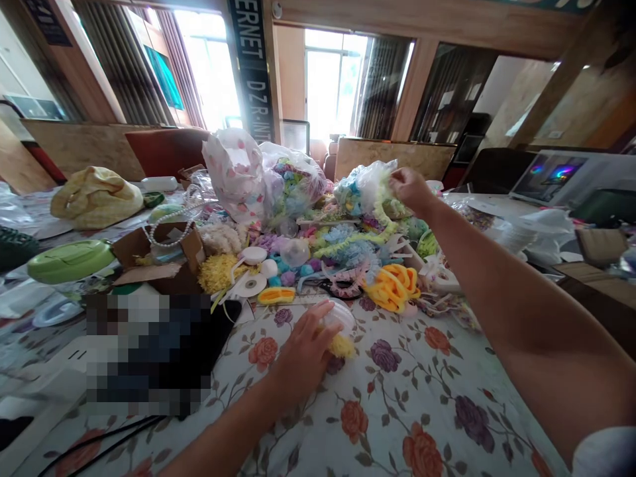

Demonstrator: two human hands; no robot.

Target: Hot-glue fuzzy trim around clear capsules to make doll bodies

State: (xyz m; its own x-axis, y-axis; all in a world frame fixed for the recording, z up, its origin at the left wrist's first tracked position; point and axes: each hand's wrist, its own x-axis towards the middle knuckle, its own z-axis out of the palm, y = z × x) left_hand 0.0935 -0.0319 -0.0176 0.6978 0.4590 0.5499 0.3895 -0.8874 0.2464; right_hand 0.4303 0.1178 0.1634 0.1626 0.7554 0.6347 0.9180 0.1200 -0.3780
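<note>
My left hand (308,341) rests over a clear, ribbed plastic piece (342,315) on the flowered cloth, its fingers curled onto it. Yellow fluffy material (342,346) shows beside the fingers. Farther back, my right hand (411,188) is raised at the pile, its fingers pinched on a pale yellow-green fluffy strand (381,211) that trails down over the craft materials. A clear plastic bag (370,182) with blue pieces stands just left of that hand. Orange-yellow yarn (392,287) lies between the two hands.
Around the pile are a cardboard box (161,262), a green oval case (70,260), a white spool (249,285) and a yellow cloth bundle (96,197). A dark device (218,331) lies left, with black cables nearer. Plastic containers (519,225) stand at right.
</note>
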